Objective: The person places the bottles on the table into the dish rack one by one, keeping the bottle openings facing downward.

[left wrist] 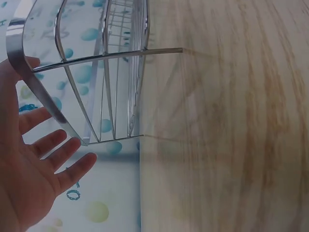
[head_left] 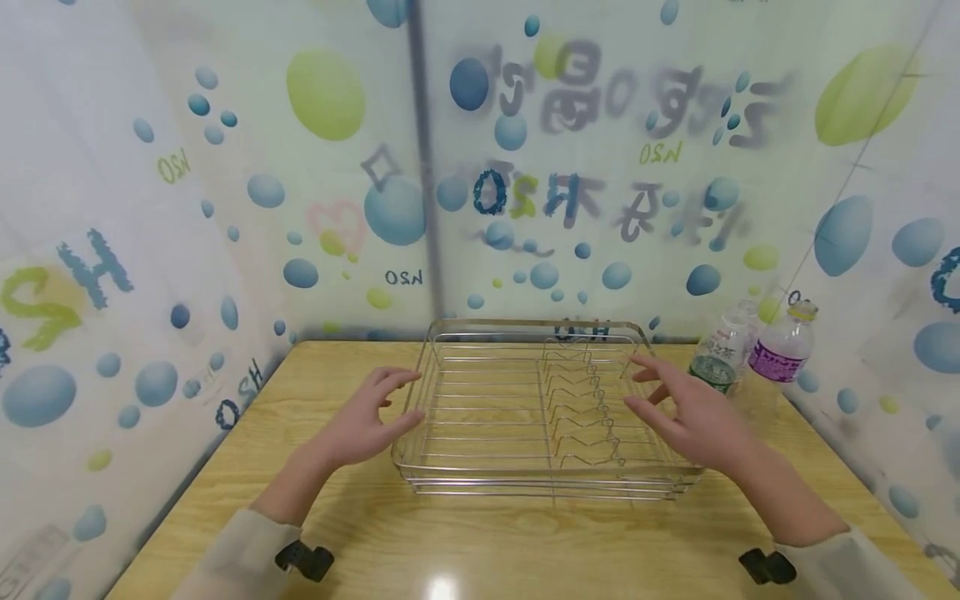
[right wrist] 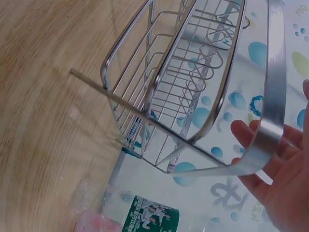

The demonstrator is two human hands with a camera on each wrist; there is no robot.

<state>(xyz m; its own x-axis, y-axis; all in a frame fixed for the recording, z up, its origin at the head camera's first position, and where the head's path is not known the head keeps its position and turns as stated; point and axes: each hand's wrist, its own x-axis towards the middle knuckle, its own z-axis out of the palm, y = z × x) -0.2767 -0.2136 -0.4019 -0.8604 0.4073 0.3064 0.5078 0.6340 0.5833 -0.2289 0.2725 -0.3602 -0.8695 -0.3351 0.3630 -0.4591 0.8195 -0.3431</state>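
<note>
A chrome wire dish rack [head_left: 480, 471] stands on the table, with a row of wavy wire dividers [head_left: 585, 408] in its right half. My left hand [head_left: 367, 421] is at the rack's left end, fingers parted and loosely bent. In the left wrist view those fingers [left wrist: 77, 171] spread beside the flat metal rim [left wrist: 46, 99], and the thumb's tip shows behind it. At the right end is my right hand [head_left: 697, 421], its thumb and fingers apart. The right wrist view has its relaxed fingers [right wrist: 246, 135] partly behind the rim [right wrist: 275, 96]. Whether either hand touches the rim, I cannot tell.
Behind my right hand, at the table's back right, stand a clear bottle with a green label [head_left: 712, 371] and another with a purple label [head_left: 776, 358]. Printed sheets [head_left: 337, 208] enclose the wooden table [head_left: 360, 533] at the back and sides.
</note>
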